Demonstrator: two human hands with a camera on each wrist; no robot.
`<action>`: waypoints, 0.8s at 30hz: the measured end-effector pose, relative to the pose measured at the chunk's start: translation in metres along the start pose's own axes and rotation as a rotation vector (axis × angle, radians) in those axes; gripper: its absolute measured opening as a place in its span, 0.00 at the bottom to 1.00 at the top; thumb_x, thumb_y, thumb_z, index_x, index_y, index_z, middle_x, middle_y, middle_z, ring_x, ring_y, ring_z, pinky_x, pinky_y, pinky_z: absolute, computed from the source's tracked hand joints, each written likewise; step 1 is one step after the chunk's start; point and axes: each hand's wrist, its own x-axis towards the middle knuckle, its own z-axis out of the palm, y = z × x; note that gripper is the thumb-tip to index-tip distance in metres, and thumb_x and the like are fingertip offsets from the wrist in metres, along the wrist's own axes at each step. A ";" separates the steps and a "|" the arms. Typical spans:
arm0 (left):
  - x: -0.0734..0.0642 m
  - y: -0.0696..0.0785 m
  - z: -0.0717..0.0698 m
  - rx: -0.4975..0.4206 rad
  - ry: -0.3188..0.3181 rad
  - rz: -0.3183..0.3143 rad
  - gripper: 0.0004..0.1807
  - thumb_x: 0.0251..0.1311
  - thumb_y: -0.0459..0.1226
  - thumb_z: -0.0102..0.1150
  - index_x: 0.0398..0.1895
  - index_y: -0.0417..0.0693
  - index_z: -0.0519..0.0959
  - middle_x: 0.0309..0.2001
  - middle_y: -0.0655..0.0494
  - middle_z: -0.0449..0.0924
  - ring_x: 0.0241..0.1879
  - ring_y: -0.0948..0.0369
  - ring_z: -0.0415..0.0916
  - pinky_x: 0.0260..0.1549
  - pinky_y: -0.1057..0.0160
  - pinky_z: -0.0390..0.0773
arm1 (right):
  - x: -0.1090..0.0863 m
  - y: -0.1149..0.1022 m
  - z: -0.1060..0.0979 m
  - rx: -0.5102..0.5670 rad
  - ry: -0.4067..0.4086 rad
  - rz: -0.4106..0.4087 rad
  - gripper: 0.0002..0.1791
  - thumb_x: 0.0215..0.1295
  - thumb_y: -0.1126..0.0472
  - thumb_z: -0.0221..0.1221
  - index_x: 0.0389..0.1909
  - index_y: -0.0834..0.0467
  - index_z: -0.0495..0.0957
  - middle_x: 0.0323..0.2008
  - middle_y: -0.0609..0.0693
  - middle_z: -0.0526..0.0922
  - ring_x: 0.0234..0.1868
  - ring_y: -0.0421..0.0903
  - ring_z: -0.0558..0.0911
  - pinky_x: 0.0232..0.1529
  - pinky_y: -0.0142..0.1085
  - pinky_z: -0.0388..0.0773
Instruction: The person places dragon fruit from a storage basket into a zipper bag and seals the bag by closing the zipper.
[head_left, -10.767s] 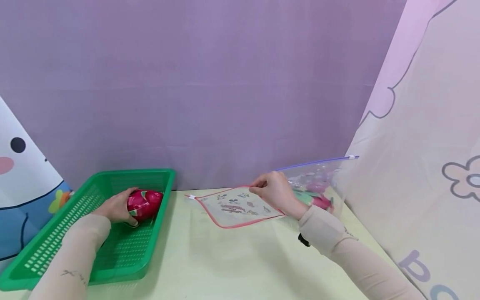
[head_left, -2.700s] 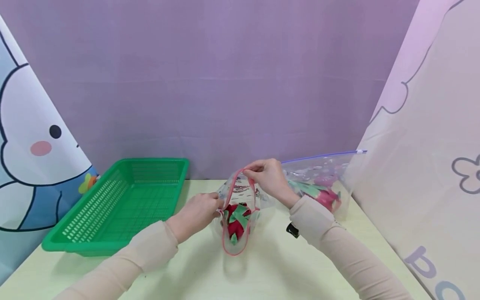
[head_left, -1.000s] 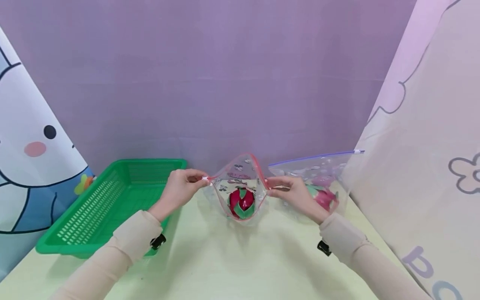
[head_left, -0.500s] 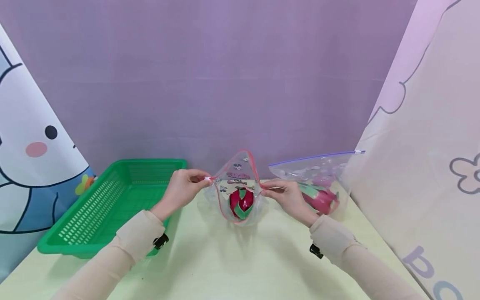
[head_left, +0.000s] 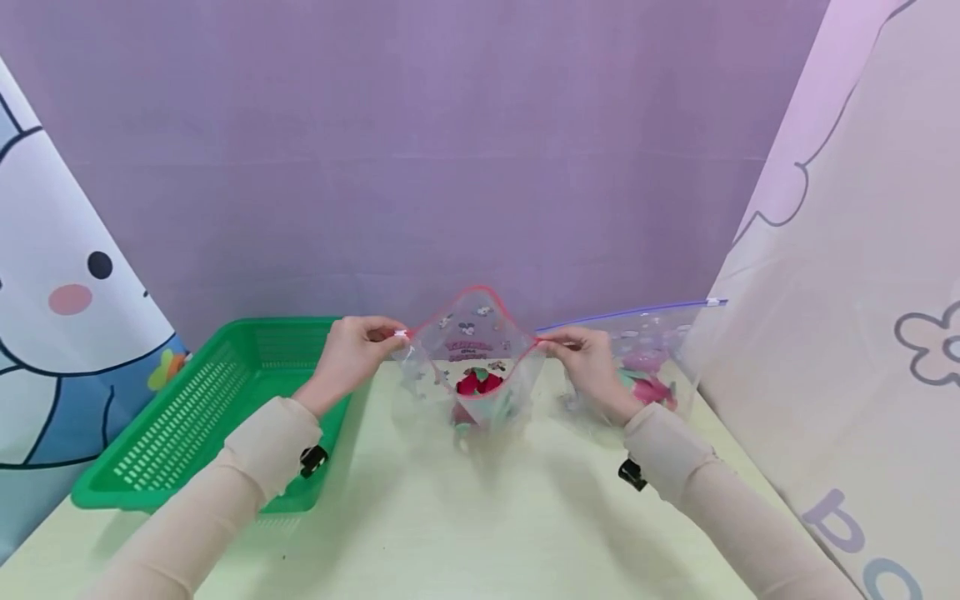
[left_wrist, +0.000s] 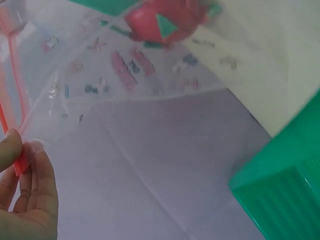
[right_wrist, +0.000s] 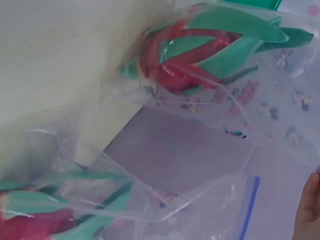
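A clear zipper bag point(head_left: 467, 333) with a red-edged mouth and small printed figures stands between my hands, its mouth spread wide. Inside, near the bottom, is a red dragon fruit point(head_left: 478, 383) with green leaf scales; the right wrist view shows the same dragon fruit point(right_wrist: 175, 65) through the plastic. My left hand point(head_left: 351, 358) pinches the left corner of the mouth by the white slider point(head_left: 401, 333), thumb against fingers. The opposite corner is pinched by my right hand point(head_left: 592, 371). Only part of the right hand enters its own wrist view, at the right edge.
A second clear bag point(head_left: 675, 329) with a blue zipper, holding another dragon fruit point(head_left: 651, 390), lies behind my right hand. At the left stands a green plastic basket point(head_left: 97, 492). A purple curtain point(head_left: 480, 150) hangs behind the pale table point(head_left: 465, 533).
The dragon fruit, held by my left hand in the basket earlier, is now in the bag. My left hand has moved to the slider corner. Lately both hands have risen slightly and spread the corners apart.
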 end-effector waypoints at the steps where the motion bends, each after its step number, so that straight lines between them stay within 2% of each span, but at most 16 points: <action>1: 0.002 -0.001 -0.003 0.001 0.003 -0.004 0.12 0.58 0.40 0.59 0.42 0.45 0.82 0.34 0.47 0.84 0.29 0.56 0.78 0.21 0.64 0.71 | 0.003 0.000 -0.002 -0.015 0.020 0.004 0.09 0.56 0.63 0.62 0.35 0.64 0.83 0.35 0.59 0.84 0.28 0.39 0.80 0.23 0.25 0.70; 6: 0.014 -0.006 -0.016 0.014 0.028 -0.014 0.12 0.60 0.41 0.57 0.43 0.46 0.81 0.37 0.47 0.83 0.30 0.57 0.77 0.20 0.64 0.69 | 0.017 0.000 -0.006 -0.043 0.099 0.051 0.09 0.58 0.60 0.61 0.34 0.61 0.82 0.33 0.58 0.83 0.27 0.42 0.76 0.18 0.28 0.61; 11: 0.022 -0.010 -0.022 -0.009 0.047 -0.025 0.13 0.60 0.40 0.55 0.44 0.45 0.80 0.39 0.46 0.82 0.35 0.55 0.77 0.27 0.62 0.72 | 0.025 -0.001 -0.008 -0.062 0.134 0.100 0.08 0.60 0.61 0.59 0.37 0.61 0.80 0.34 0.57 0.81 0.32 0.45 0.77 0.22 0.28 0.67; 15: 0.025 -0.012 -0.020 -0.023 0.066 -0.032 0.12 0.60 0.39 0.56 0.44 0.44 0.80 0.39 0.46 0.83 0.37 0.53 0.78 0.28 0.63 0.73 | 0.027 0.002 -0.010 -0.068 0.170 0.136 0.07 0.61 0.62 0.57 0.37 0.62 0.79 0.35 0.57 0.81 0.33 0.44 0.78 0.26 0.26 0.71; 19: 0.026 -0.013 -0.015 -0.046 0.070 -0.053 0.12 0.59 0.38 0.57 0.44 0.44 0.80 0.39 0.46 0.83 0.38 0.54 0.79 0.28 0.64 0.74 | 0.029 0.007 -0.013 -0.082 0.208 0.143 0.07 0.61 0.63 0.58 0.36 0.62 0.79 0.34 0.57 0.81 0.32 0.41 0.77 0.24 0.25 0.71; 24: 0.025 -0.013 -0.011 -0.060 0.077 -0.055 0.11 0.58 0.37 0.58 0.43 0.44 0.80 0.38 0.46 0.83 0.37 0.54 0.79 0.26 0.64 0.74 | 0.030 0.011 -0.016 -0.077 0.208 0.157 0.07 0.61 0.63 0.58 0.37 0.62 0.79 0.34 0.57 0.82 0.31 0.39 0.77 0.28 0.26 0.74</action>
